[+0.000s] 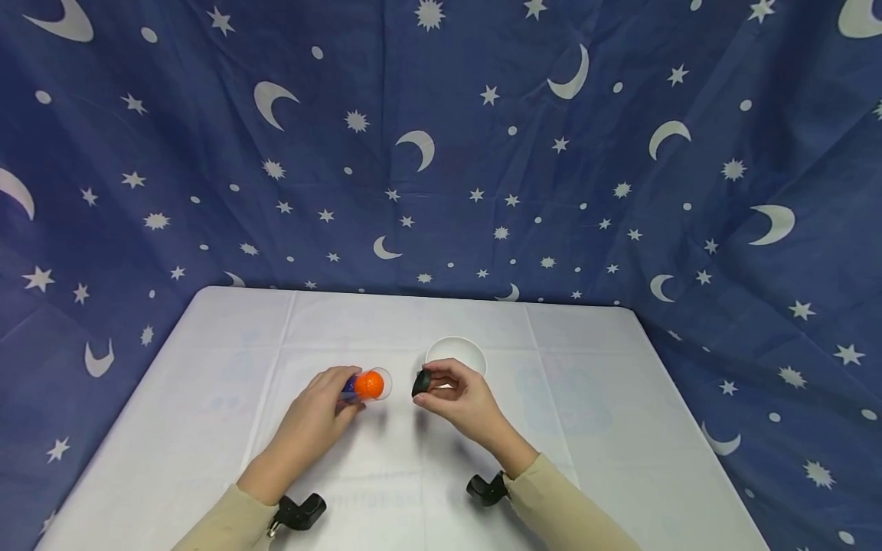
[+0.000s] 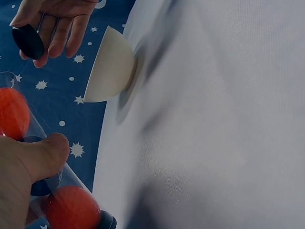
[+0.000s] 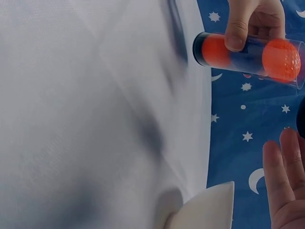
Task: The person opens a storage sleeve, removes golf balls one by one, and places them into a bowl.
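Note:
My left hand (image 1: 313, 413) grips a clear plastic tube (image 3: 257, 42) round its middle, above the table. Inside it, the right wrist view shows a dimpled orange ball (image 3: 281, 59) at the uncapped end, a dark blue ball (image 3: 248, 57) in the middle and a second orange ball (image 3: 215, 50) by the black end cap (image 3: 198, 49). Just right of the tube's uncapped end, my right hand (image 1: 472, 404) pinches a round black cap (image 1: 421, 383) between thumb and fingers. A gap separates cap and tube. The other right-hand fingers extend in the left wrist view.
A white bowl (image 1: 456, 350) stands on the table behind my right hand, partly hidden by it. White cloth covers the table (image 1: 331, 321). A dark blue curtain (image 1: 455, 99) with moons and stars hangs behind. Black wrist-worn devices (image 1: 300, 513) sit at both sleeves.

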Demonstrator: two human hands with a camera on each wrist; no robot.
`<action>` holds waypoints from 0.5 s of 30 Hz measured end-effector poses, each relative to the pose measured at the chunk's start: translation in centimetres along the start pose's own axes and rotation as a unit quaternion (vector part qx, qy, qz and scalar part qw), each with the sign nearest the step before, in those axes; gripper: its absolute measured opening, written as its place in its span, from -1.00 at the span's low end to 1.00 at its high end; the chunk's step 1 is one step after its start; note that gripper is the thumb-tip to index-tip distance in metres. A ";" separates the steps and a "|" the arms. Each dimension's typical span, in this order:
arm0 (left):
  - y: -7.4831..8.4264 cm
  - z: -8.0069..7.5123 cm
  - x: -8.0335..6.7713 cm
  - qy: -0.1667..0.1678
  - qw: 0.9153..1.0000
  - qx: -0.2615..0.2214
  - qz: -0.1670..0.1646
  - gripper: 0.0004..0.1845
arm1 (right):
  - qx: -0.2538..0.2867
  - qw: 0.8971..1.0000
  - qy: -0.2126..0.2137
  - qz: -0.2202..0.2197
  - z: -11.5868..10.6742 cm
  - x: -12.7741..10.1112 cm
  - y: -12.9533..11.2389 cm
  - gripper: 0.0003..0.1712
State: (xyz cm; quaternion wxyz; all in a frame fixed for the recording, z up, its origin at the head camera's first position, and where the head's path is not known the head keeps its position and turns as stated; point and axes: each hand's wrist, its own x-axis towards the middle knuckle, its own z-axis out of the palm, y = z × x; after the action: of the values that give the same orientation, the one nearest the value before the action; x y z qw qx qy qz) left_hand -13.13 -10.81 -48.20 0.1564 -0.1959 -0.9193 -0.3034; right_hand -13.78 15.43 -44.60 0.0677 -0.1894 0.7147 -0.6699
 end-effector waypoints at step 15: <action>-1.2 -0.4 -0.4 0.007 0.999 -0.011 -0.034 -0.41 | -0.084 0.994 -0.067 0.029 1.3 -0.9 3.8 -0.50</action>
State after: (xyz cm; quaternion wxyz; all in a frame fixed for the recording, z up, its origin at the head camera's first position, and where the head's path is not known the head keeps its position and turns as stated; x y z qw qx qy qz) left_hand -13.28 -12.09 -48.66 0.1499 -0.1645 -0.9208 -0.3202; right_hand -13.23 14.69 -48.54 0.1190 -0.2179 0.7677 -0.5907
